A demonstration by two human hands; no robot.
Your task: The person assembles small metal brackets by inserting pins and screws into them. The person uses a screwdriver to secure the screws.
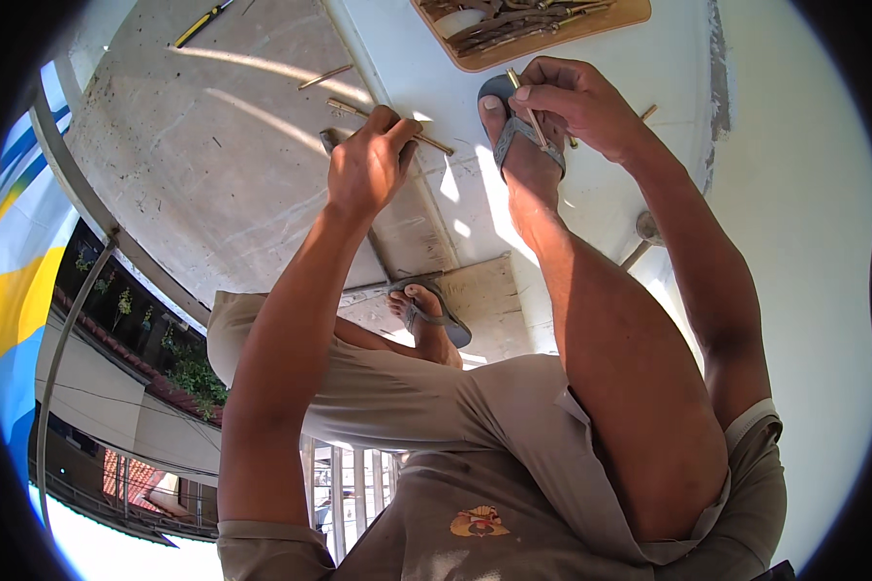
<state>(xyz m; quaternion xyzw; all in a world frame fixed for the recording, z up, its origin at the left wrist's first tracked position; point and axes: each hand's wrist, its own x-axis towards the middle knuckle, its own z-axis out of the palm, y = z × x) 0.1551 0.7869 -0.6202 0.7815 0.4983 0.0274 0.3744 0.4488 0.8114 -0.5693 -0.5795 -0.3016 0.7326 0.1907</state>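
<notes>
My left hand (368,160) is closed, fingertips pinched at a thin brass-coloured rod (434,144) that sticks out on both sides of it. My right hand (576,102), above my sandalled right foot, pinches another thin brass-coloured rod (529,114) between thumb and fingers, tilted with its upper end away from me. Beside my left hand a dark tool end (328,141) shows, partly hidden; a dark shaft (380,254) appears beyond my wrist. A further short brass-coloured rod (325,76) lies on the floor past my left hand.
A tan tray (470,65) of dark and brass-coloured rod pieces stands at the far side. At far left lies a yellow-and-black screwdriver (202,24). A round-headed metal piece (648,229) is beside my right leg. Railing bars (351,489) show below my legs.
</notes>
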